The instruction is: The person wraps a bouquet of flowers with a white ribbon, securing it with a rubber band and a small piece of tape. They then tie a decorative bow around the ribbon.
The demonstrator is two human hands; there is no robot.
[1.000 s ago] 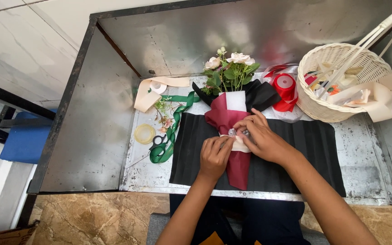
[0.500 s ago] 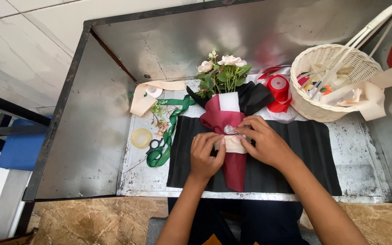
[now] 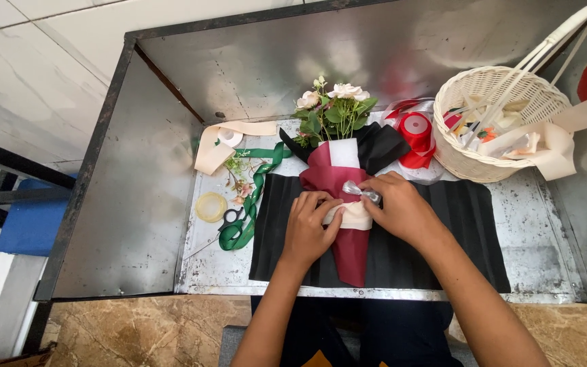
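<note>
Cream ribbon (image 3: 353, 216) pinched by both hands, left (image 3: 307, 228) and right (image 3: 399, 207), around maroon bouquet (image 3: 341, 204).

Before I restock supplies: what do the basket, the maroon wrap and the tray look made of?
Basket: woven wicker or rattan, cream, matte; the weave shows. Maroon wrap: likely matte paper; it holds a stiff cone. Tray: sheet metal, dull and scuffed, with blurred reflections.

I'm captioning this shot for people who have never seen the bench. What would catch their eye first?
First, the small bouquet in dark red wrap, lying mid-table on black pleated paper, with the left hand and right hand pressed on a cream band at its waist. Next, the white wicker basket at the right and the red ribbon spool beside it.
</note>
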